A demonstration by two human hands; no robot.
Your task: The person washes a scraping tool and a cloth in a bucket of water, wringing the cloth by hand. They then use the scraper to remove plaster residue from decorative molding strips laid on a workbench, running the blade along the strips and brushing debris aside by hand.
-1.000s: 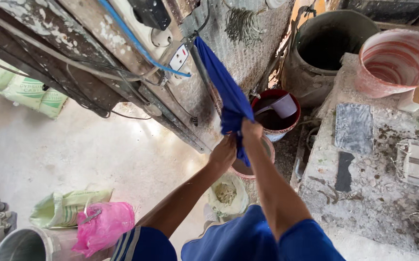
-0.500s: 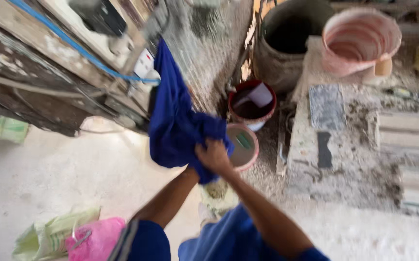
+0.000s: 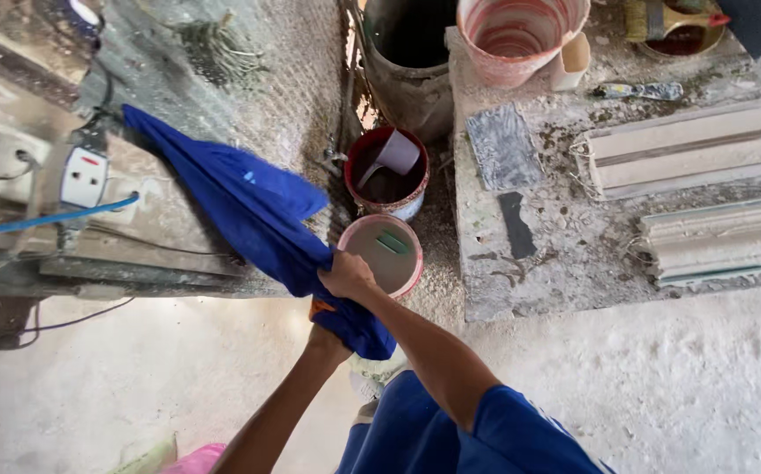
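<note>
A blue cloth (image 3: 248, 215) hangs stretched from a point on the wall near a socket box (image 3: 83, 175) down to my hands. My right hand (image 3: 345, 274) is shut on the cloth's lower part, just left of a small pink bucket (image 3: 358, 235). My left hand (image 3: 326, 338) lies below it, mostly hidden under the bunched end of the cloth, which it seems to grip. Both arms reach up from my blue sleeves at the bottom.
A red bucket with a scoop (image 3: 387, 171) stands behind the pink one, a dark barrel (image 3: 408, 53) beyond. On the right, a dusty slab (image 3: 556, 237) bears moulded strips (image 3: 705, 154), a pink bowl (image 3: 521, 35) and a trowel. A blue cable (image 3: 38, 219) runs left.
The cloth has been drawn down and left, from bunched by my hands to stretched out from the wall. My view has tilted and moved closer to the buckets.
</note>
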